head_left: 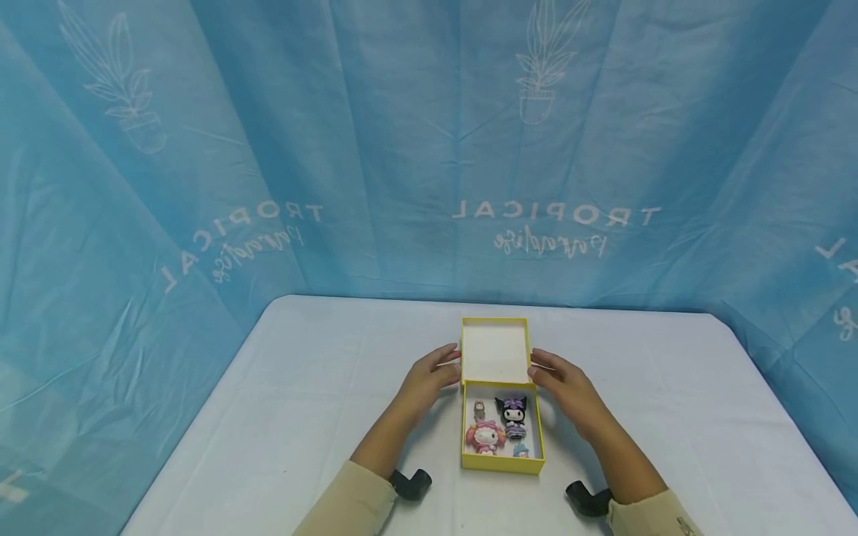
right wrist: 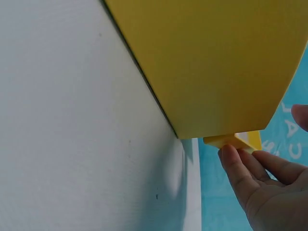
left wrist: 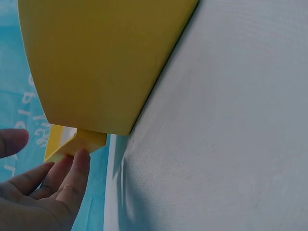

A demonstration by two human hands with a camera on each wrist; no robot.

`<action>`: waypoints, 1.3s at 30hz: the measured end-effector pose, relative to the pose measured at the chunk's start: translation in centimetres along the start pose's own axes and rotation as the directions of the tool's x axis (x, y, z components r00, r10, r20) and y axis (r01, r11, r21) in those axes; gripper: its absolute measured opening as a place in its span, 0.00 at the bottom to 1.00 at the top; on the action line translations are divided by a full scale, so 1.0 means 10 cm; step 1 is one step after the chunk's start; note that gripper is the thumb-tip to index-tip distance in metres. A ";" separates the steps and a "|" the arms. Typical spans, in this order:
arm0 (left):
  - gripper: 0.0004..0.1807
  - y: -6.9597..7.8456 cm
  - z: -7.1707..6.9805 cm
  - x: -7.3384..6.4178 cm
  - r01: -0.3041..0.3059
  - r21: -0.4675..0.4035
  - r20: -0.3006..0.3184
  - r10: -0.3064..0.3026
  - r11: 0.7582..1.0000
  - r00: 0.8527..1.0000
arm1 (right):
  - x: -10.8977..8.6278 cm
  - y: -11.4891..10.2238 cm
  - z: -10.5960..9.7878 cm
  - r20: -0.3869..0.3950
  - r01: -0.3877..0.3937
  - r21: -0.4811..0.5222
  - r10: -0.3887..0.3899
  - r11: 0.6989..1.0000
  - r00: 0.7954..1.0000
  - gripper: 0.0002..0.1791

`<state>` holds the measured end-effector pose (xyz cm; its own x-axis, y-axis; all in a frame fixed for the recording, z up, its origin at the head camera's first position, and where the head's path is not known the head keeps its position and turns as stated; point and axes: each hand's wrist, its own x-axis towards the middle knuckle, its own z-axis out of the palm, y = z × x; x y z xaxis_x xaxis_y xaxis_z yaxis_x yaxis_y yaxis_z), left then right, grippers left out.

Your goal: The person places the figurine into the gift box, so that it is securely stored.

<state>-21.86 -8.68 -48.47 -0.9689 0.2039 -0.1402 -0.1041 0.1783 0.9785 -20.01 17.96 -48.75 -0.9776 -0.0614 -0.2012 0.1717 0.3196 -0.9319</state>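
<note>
A yellow box (head_left: 503, 465) with a white inside stands on the table, its lid (head_left: 496, 348) raised at the far side. Inside lie a pink-hooded figurine (head_left: 485, 438), a black and purple figurine (head_left: 514, 418), a small blue one (head_left: 520, 450) and a small brownish one (head_left: 479, 410). My left hand (head_left: 429, 378) touches the lid's left edge with fairly straight fingers. On the opposite edge, my right hand (head_left: 568, 388) does the same. Both wrist views show the box's yellow side wall (left wrist: 106, 62) up close, with fingertips against the lid (right wrist: 224, 140) beyond it.
A white cloth covers the table (head_left: 322, 387). Blue printed curtains (head_left: 402, 149) hang behind and at both sides. Black wrist-worn pieces (head_left: 414, 485) stick out near each sleeve.
</note>
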 end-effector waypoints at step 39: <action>0.41 0.15 0.14 -0.09 -0.036 0.098 -0.073 0.043 0.995 0.996 | -0.23 -0.07 0.04 -0.004 0.206 -0.051 -0.207 0.977 0.978 0.35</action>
<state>-20.80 -7.27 -47.13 -0.9862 0.1411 -0.0865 -0.0467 0.2644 0.9633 -17.83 17.49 -47.76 -0.9925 -0.1226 -0.0032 -0.0399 0.3476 -0.9368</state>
